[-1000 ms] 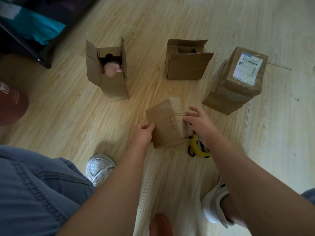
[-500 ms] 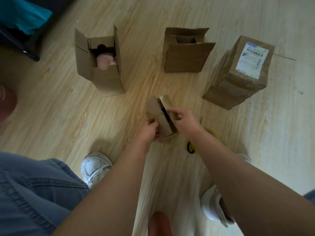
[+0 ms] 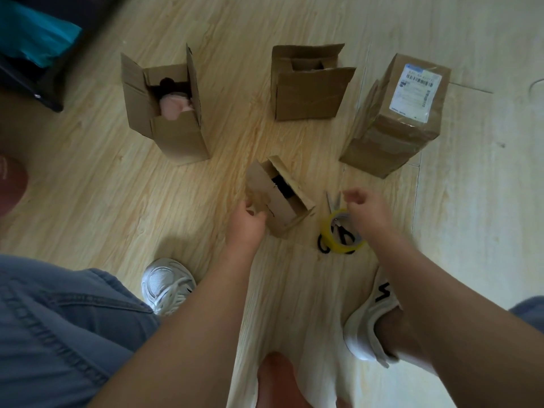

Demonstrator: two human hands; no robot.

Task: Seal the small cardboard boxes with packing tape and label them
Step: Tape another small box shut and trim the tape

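Centre frame: gripping open brown cardboard box [image 3: 276, 198] with left hand [image 3: 245, 223] for steadiness; hovering loose, empty right hand [image 3: 366, 213] above yellow tape roll [image 3: 331, 235], likely for sealing.

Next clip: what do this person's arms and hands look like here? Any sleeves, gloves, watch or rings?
The left forearm and right forearm are bare to the frame edge, no sleeve in sight. The left hand and right hand wear no gloves. No watch, bracelet or ring shows, though the right hand is blurred, so a thin ring could be missed.

Left hand [image 3: 245, 223] grips small box [image 3: 279, 198] — flaps open.
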